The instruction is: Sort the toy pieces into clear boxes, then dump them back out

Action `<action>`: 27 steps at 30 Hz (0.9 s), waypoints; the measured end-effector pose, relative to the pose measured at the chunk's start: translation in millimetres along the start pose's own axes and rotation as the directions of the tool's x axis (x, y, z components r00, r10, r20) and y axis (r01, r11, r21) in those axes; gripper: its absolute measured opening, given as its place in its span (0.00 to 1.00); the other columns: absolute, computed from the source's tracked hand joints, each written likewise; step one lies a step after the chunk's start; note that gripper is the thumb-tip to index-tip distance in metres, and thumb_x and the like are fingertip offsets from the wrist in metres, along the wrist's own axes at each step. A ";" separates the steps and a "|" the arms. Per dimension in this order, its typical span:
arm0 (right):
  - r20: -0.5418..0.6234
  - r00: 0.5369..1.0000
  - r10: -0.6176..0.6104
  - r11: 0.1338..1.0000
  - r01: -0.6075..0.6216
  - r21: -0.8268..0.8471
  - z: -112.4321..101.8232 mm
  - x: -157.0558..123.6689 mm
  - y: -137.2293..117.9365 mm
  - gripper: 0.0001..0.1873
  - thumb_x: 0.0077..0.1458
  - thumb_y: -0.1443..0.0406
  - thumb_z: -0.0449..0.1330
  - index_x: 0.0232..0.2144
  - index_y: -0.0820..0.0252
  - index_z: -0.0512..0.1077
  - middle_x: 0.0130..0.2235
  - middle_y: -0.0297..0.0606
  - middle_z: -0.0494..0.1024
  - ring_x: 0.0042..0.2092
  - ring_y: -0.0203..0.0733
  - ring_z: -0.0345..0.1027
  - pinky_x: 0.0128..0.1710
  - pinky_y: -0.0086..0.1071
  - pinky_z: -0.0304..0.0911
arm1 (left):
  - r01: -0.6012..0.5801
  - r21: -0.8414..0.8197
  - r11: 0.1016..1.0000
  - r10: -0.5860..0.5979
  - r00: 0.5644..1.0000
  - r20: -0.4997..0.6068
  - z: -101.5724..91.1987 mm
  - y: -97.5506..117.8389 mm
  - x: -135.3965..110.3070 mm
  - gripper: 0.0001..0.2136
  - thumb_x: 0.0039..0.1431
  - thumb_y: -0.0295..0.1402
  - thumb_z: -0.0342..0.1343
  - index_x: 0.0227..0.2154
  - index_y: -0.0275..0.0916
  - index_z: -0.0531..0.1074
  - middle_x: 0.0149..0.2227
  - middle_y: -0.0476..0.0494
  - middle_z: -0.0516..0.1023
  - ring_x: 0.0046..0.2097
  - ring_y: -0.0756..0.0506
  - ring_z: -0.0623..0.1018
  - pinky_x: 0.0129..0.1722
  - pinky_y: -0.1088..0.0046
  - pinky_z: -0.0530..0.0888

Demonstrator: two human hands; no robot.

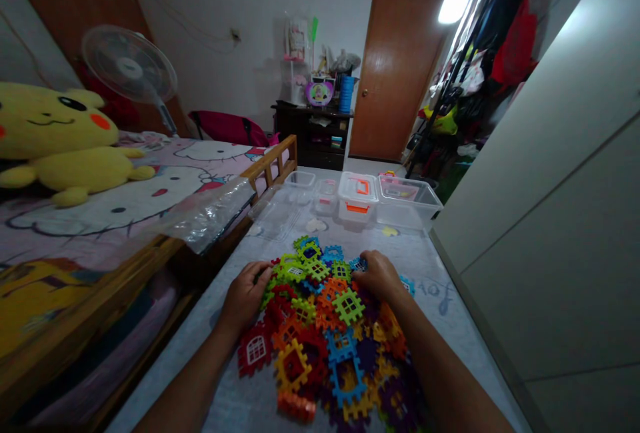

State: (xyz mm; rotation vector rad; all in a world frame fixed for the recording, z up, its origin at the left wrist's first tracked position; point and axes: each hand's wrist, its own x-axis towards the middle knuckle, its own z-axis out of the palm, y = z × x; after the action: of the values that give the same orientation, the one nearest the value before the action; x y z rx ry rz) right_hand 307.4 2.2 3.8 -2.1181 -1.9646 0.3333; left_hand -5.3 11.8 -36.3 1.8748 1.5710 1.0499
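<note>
A heap of colourful plastic interlocking building tiles (pixel 349 306) with notched edges and window cut-outs lies on the cloth-covered surface before me. My left hand (pixel 249 293) rests against the left edge of the heap, fingers stretched out and thumb apart, touching green and red tiles. At the far right of the heap, my right hand (pixel 376 274) has its fingers curled at a blue building tile (pixel 358 264); part of that tile is hidden by the fingers. Two blue tiles (pixel 345 369) lie end to end closer to me, beside a yellow tile (pixel 292 366).
Behind the heap stand a lidded clear box with orange handles (pixel 358 198), a large clear bin (pixel 407 198) and smaller clear containers (pixel 300 183). A wooden bed rail (pixel 150 266) runs along the left. A pale cabinet (pixel 540 219) borders the right.
</note>
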 end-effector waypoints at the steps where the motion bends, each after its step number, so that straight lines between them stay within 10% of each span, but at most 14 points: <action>1: 0.007 1.000 0.005 1.000 -0.004 -0.011 -0.5 1.1 0.1 0.15 0.47 0.64 0.62 0.38 0.63 0.78 0.41 0.50 0.80 0.44 0.50 0.72 0.40 0.33 0.60 | -0.004 0.001 1.000 0.004 1.000 0.003 0.2 -0.3 -0.1 0.18 0.61 0.46 0.46 0.38 0.41 0.75 0.42 0.44 0.78 0.46 0.42 0.77 0.50 0.65 0.72; 7: 0.013 1.000 0.009 1.000 -0.009 -0.010 -15.1 7.5 13.8 0.14 0.56 0.65 0.53 0.28 0.60 0.78 0.34 0.45 0.82 0.36 0.43 0.72 0.34 0.30 0.55 | -0.018 0.019 1.000 0.018 1.000 0.017 0.4 -4.3 -0.2 0.17 0.62 0.46 0.46 0.38 0.41 0.75 0.43 0.44 0.78 0.47 0.42 0.76 0.50 0.65 0.71; 14: -0.031 0.999 0.031 0.999 -0.030 0.039 -17.9 16.0 45.6 0.17 0.60 0.69 0.47 0.40 0.61 0.77 0.39 0.41 0.82 0.40 0.40 0.72 0.37 0.26 0.59 | -0.031 0.025 0.999 0.030 0.999 0.023 0.4 -4.9 -1.1 0.17 0.61 0.46 0.48 0.38 0.41 0.75 0.43 0.43 0.77 0.48 0.41 0.76 0.51 0.63 0.71; 22: -0.096 0.991 0.097 0.992 -0.104 -0.071 -8.6 14.9 69.1 0.26 0.57 0.61 0.58 0.56 0.64 0.69 0.54 0.53 0.71 0.54 0.54 0.64 0.51 0.39 0.57 | -0.042 0.040 0.998 0.041 0.999 0.033 0.0 -3.1 -1.2 0.17 0.59 0.46 0.48 0.37 0.41 0.75 0.43 0.43 0.77 0.47 0.41 0.76 0.51 0.62 0.72; 27: -0.030 0.998 0.060 0.992 -0.063 -0.109 -2.3 18.1 62.3 0.24 0.48 0.56 0.66 0.47 0.58 0.75 0.50 0.48 0.73 0.52 0.55 0.65 0.48 0.39 0.59 | -0.044 0.050 0.998 0.043 0.999 0.021 0.0 -3.7 -1.0 0.16 0.59 0.46 0.48 0.37 0.42 0.76 0.43 0.43 0.78 0.47 0.41 0.77 0.51 0.63 0.72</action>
State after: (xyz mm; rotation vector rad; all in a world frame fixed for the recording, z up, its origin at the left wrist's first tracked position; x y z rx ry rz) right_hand 368.3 15.7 -14.2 -2.2420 -1.9476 0.2113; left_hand -7.6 11.6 -39.4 1.9550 1.5651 1.0155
